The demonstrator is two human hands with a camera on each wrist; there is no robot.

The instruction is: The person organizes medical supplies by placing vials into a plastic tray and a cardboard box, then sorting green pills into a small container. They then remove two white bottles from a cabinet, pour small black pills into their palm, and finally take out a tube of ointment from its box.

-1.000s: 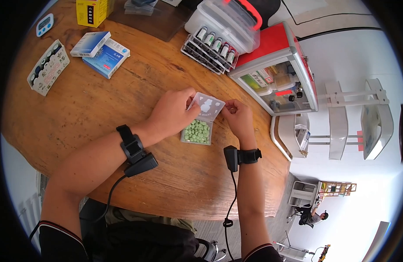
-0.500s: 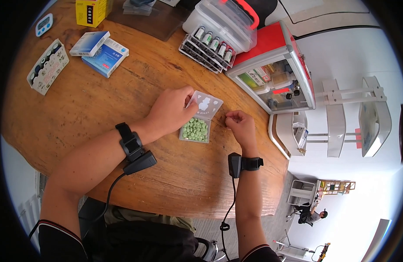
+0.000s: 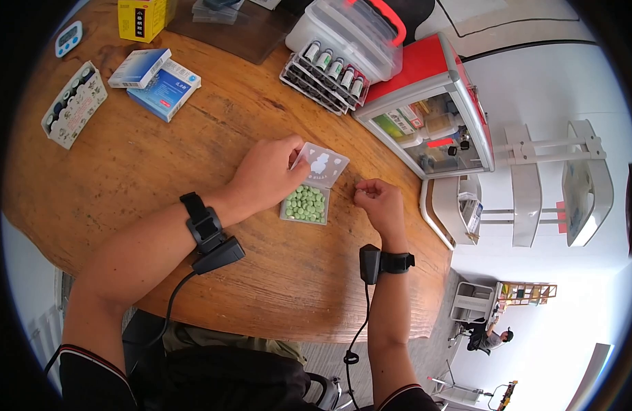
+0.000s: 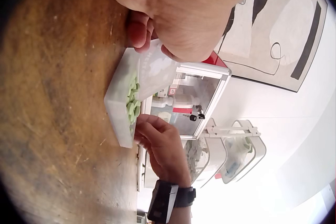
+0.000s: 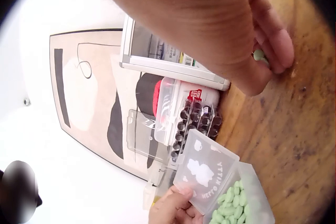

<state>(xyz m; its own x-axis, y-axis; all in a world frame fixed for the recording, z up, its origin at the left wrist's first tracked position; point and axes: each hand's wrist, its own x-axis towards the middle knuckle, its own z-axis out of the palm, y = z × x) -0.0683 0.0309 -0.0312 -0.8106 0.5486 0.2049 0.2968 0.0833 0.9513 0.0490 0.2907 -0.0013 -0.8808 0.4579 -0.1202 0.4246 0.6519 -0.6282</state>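
A small clear plastic box [image 3: 304, 220] stands with its lid raised, full of pale green tablets [image 3: 306, 203]. White figures and "Hello Kitty" lettering mark the lid [image 5: 202, 169]. My left hand [image 3: 271, 171] pinches the lid's left edge between thumb and fingers, as the right wrist view also shows. To the right of the box, my right hand [image 3: 381, 203] is low over the wooden table, fingers curled. One green tablet [image 5: 258, 55] shows between its thumb and fingers in the right wrist view.
Behind the box stand a rack of small vials [image 3: 324, 79], a clear case with a red handle [image 3: 347, 41] and a red-topped glass cabinet [image 3: 429, 116]. Blue-white medicine boxes [image 3: 166, 92], a carton of bottles [image 3: 75, 106] and a timer [image 3: 69, 39] lie at left. A person [image 3: 492, 339] sits far off.
My right hand has left the lid's right corner and moved right and toward me, down near the table. The left hand stays on the lid, which remains raised.
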